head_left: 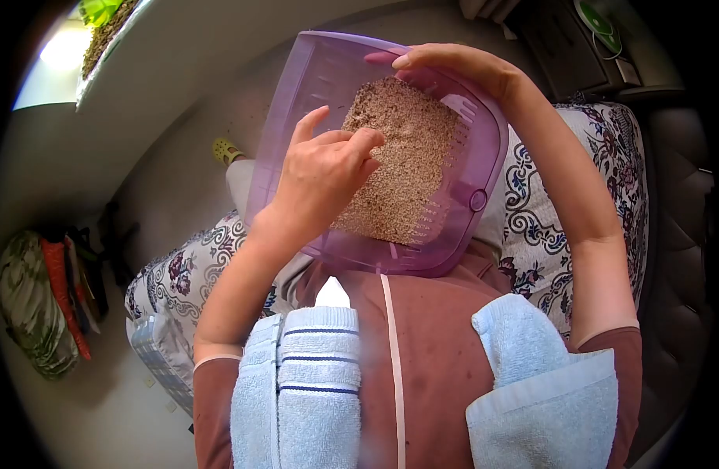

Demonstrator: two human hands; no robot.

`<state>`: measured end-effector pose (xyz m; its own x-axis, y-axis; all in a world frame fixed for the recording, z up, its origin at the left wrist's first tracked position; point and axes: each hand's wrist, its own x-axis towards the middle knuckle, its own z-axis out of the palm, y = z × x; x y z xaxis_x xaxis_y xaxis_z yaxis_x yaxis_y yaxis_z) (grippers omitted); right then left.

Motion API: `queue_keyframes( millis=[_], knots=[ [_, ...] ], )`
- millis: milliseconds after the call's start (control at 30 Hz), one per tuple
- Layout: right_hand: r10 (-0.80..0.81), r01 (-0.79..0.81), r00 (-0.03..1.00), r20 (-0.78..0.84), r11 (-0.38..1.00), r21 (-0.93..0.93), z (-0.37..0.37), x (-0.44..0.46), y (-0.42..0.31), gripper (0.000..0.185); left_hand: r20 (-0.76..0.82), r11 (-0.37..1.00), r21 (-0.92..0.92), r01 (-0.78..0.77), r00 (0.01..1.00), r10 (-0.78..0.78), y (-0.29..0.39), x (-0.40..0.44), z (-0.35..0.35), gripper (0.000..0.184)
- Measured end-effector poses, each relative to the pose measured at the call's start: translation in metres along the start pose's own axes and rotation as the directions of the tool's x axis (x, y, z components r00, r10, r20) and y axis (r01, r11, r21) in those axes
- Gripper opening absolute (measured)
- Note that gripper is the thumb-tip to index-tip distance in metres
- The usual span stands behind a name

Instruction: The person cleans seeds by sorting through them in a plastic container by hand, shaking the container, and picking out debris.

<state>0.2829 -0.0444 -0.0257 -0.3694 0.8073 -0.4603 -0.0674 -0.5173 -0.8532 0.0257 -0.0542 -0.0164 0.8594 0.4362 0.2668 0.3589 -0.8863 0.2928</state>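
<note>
Grain (414, 168) lies in a loose bed across the floor of a translucent purple tray (297, 102), directly beneath and to the right of the fingers of the left hand (316, 168). Thumb and index finger of that hand are bent close together at the left part of the bed; another finger is raised. Whether the fingertips touch the surface or pinch anything cannot be told. The right hand (453, 61) is closed on the tray's far rim, thumb over the edge. Its remaining fingers are partly hidden, with some showing faintly through the plastic.

The tray sits over the lap, near edge against the brown shirt (433, 344). Slots line the right side of the bed, and a round mark is set in the right near corner. Two light-blue towels hang at the near side, one left (320, 399) and one right (543, 399). A patterned cover (535, 227) extends to both sides.

Farther out, a yellow-green clog (225, 150) is visible left of the tray, its wearer's leg partly covered. A camouflage bundle (35, 305) lies at the left. A dark cabinet (559, 47), far right, is dim. A green plant (97, 11), far left, is cut off.
</note>
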Motion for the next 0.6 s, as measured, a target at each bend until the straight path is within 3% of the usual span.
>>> queue_keyframes(
  millis=[100,200,300,400,500,600],
  knots=[
    [-0.008,0.008,1.0,0.0,1.0,-0.001,0.002,-0.002,-0.002,0.054,-0.026,0.998,0.006,-0.061,0.998,0.062,-0.008,-0.002,0.007,0.02],
    [0.01,-0.011,1.0,0.019,1.0,0.013,0.001,-0.003,-0.001,0.054,0.096,0.999,-0.051,0.014,0.995,-0.009,-0.008,-0.005,0.004,0.018],
    [0.007,-0.007,0.999,0.032,1.0,0.004,-0.001,0.0,-0.001,0.054,-0.012,0.994,-0.11,-0.016,1.0,0.015,-0.006,-0.006,0.004,0.017],
    [0.009,-0.009,1.0,0.016,1.0,0.003,0.002,-0.004,-0.004,0.055,0.072,0.951,-0.278,0.136,0.99,-0.12,-0.002,-0.006,0.002,0.017],
    [0.004,-0.004,1.0,0.01,1.0,-0.013,0.008,-0.006,-0.005,0.057,0.179,0.797,-0.482,0.364,0.931,-0.317,0.007,-0.005,-0.005,0.016],
    [-0.004,0.004,1.0,0.007,0.999,-0.047,0.007,-0.005,-0.006,0.058,0.25,0.732,-0.524,0.436,0.9,-0.357,0.005,-0.008,-0.003,0.017]
  ],
)
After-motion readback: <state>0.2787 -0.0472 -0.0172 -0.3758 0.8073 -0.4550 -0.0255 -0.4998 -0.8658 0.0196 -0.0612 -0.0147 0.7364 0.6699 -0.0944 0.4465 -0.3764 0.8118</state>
